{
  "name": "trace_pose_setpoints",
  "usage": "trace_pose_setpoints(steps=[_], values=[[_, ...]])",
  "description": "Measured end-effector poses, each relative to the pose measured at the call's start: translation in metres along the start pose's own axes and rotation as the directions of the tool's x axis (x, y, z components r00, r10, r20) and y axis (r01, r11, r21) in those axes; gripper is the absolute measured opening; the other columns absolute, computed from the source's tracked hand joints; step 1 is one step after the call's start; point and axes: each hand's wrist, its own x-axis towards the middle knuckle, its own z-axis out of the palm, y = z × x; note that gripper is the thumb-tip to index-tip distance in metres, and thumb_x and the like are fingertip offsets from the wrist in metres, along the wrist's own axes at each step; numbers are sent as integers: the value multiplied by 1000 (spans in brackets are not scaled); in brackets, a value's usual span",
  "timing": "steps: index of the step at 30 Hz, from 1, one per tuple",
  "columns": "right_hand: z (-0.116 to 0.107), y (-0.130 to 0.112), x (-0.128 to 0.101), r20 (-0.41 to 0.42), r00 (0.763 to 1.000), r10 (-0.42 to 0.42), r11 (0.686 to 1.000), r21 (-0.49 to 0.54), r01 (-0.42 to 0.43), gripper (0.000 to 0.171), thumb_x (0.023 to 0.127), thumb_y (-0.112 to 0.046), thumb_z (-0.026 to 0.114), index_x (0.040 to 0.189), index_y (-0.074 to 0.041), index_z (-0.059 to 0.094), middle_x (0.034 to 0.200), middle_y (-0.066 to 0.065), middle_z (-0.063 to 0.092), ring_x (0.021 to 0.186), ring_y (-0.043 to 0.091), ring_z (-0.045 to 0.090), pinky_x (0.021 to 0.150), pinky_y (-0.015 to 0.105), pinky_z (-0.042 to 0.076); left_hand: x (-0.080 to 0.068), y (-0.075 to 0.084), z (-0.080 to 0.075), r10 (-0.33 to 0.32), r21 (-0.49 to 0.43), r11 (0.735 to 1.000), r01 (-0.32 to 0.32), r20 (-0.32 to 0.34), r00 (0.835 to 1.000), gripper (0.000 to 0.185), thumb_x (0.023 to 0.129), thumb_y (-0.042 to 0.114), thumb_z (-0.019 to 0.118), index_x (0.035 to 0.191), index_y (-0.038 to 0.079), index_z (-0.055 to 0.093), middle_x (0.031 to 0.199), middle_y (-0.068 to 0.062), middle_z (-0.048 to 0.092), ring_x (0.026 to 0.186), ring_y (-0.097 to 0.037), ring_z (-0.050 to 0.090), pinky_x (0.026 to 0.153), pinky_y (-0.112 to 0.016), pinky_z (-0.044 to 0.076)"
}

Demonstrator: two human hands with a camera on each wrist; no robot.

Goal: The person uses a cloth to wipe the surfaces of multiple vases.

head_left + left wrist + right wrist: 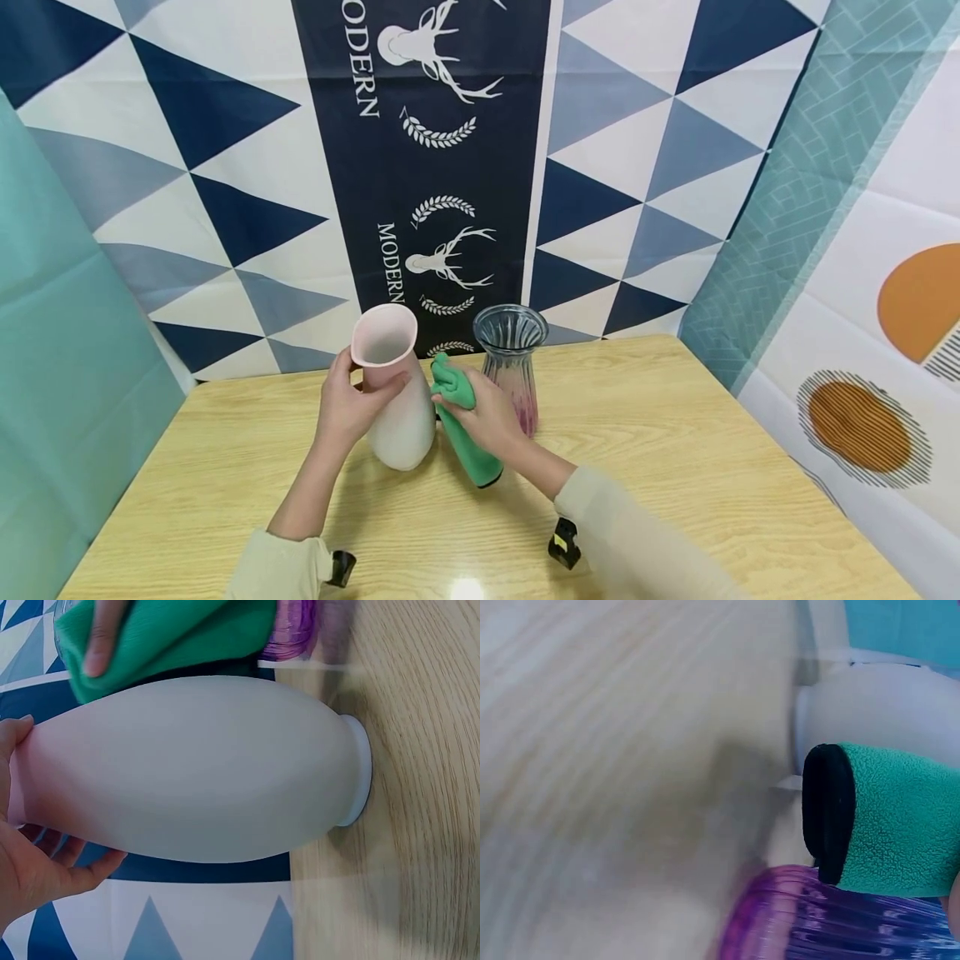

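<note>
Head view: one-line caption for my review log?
Left hand grips pink vase; right hand presses green cloth against it.

Cream long sleeves (630, 542) on both arms; small black clip-like device (564, 543) under each wrist.

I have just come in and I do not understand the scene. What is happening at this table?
A person stands a pale pink vase on the wooden table. The left hand grips its neck, and the right hand holds a green cloth against the vase's side. A clear glass vase with a purple tint stands just behind the right hand, untouched.
</note>
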Motion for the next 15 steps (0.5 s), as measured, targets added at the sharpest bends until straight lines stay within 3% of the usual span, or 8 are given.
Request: trace_pose_setpoints(steps=[10,15], values=[[-11,-19,23,-66,997,-45,995,90,51,53,85,-33,67,132,-16,50,125,7,60,107,19,61,85,38,53,1,0,0,13,-7,1000,-13,-7,1000,70,71,20,82,130,8,47,124,-12,49,108,-22,48,90,-44,50],[-13,-25,27,-74,996,-57,996,69,62,52,84,-34,68,131,-16,51,125,6,61,109,20,60,88,39,52,1,-2,-1,13,-5,1000,-13,2,1000,68,72,18,81,129,6,47,125,-14,49,110,-24,48,92,-47,49]])
